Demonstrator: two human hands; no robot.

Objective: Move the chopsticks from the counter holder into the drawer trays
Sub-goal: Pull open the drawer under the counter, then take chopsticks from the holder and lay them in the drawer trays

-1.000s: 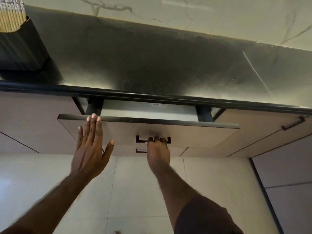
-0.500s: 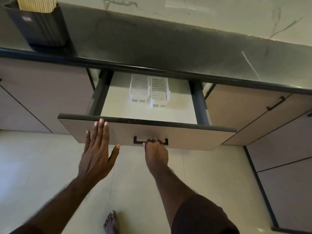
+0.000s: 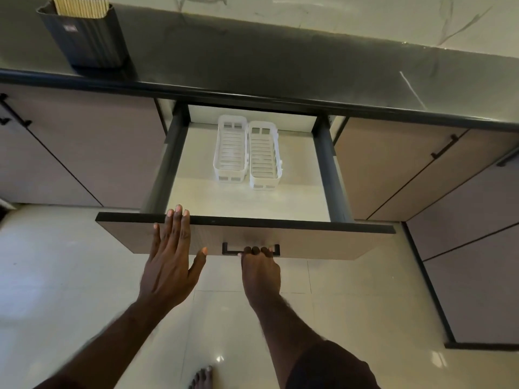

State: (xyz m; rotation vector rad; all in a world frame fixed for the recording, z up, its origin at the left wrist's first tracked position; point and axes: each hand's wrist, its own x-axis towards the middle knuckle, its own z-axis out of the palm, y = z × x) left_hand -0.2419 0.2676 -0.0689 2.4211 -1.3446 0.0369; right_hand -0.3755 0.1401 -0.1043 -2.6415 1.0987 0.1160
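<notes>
The right hand (image 3: pixel 259 269) curls its fingers round the black handle (image 3: pixel 250 249) of the open drawer (image 3: pixel 247 240), the left hand (image 3: pixel 171 259) lies flat with straight fingers on the drawer front, two white trays (image 3: pixel 247 157) sit side by side inside, and the chopsticks (image 3: pixel 81 5) stand in the dark holder (image 3: pixel 87 37) on the counter (image 3: pixel 280 68).

Dark counter (image 3: pixel 280 60) has the black holder (image 3: pixel 87 37) on its left end. Open drawer (image 3: pixel 247 197) floor's got two white trays (image 3: pixel 247 155) touching side by side.
</notes>
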